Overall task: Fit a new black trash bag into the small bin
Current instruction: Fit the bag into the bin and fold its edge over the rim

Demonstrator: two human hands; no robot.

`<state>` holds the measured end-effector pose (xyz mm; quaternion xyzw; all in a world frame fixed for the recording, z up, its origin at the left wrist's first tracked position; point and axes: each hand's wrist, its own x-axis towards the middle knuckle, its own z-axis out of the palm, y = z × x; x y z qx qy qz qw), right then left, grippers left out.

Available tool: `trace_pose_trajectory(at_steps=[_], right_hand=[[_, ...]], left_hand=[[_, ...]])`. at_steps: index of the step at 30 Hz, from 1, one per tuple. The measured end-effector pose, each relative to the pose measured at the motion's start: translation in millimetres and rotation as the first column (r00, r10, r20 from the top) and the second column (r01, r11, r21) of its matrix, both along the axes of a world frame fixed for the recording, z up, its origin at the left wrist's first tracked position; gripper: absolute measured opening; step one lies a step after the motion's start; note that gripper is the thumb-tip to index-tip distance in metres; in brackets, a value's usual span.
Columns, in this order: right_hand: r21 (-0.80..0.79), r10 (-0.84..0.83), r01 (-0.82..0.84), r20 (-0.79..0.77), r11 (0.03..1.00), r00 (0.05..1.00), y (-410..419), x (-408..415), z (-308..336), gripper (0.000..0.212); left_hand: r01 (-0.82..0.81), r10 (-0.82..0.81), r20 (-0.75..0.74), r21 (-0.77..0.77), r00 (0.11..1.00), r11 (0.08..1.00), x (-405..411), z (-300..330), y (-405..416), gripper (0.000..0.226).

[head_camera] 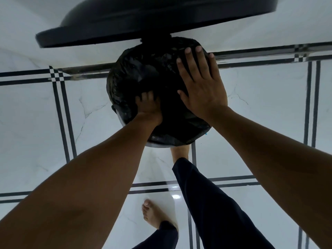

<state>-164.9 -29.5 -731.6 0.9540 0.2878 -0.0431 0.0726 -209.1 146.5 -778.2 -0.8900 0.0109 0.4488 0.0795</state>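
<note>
A small round bin stands on the tiled floor below me, its grey rim showing only at the near edge. A crinkled black trash bag lines it and folds over the rim. My left hand reaches down inside the bag, fingers partly hidden in the dark. My right hand lies flat with spread fingers over the right side of the bin's mouth, holding nothing. The bin's black lid stands raised behind it.
White marble-look floor tiles with black border stripes surround the bin. My right foot rests at the bin's base and my left foot stands further back, both legs in dark trousers.
</note>
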Motion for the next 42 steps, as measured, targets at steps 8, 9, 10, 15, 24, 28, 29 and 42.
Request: trace_pose_trajectory(at_steps=[8, 9, 10, 15, 24, 28, 29, 42], right_hand=[[0.006, -0.014, 0.014, -0.001, 1.0, 1.0, 2, -2, 2, 0.081], [0.003, -0.014, 0.014, -0.004, 1.0, 1.0, 2, -2, 2, 0.081], [-0.003, -0.014, 0.014, -0.006, 1.0, 1.0, 2, -2, 2, 0.082], [-0.023, -0.013, 0.013, 0.008, 1.0, 1.0, 3, -1, 1, 0.084], [-0.024, -0.008, 0.009, 0.038, 1.0, 0.999, 4, -4, 0, 0.077], [-0.03, -0.005, 0.007, 0.041, 1.0, 0.999, 4, -4, 0, 0.076], [-0.03, -0.008, 0.009, 0.043, 1.0, 0.999, 4, -4, 0, 0.077], [-0.052, -0.007, 0.009, 0.054, 0.999, 0.999, 4, -6, -1, 0.079]], left_hand=[[-0.047, 0.165, 0.41, -0.282, 0.897, 0.958, -12, 12, -2, 0.039], [-0.036, 0.211, 0.433, -0.377, 0.876, 0.925, -9, 13, -5, 0.035], [-0.092, 0.28, 0.365, -0.456, 0.888, 0.885, -3, 15, -9, 0.033], [-0.297, 0.298, -0.026, -0.198, 0.954, 0.934, 27, -5, -21, 0.05], [-0.604, 0.524, -0.316, -0.267, 0.791, 0.751, 20, -24, -28, 0.07], [-0.558, 0.489, -0.284, -0.273, 0.825, 0.783, 8, -41, -35, 0.057], [-0.541, 0.515, -0.168, -0.306, 0.84, 0.783, 8, -41, -37, 0.052], [-0.354, 0.256, -0.29, -0.367, 0.922, 0.86, 11, -5, -39, 0.063]])
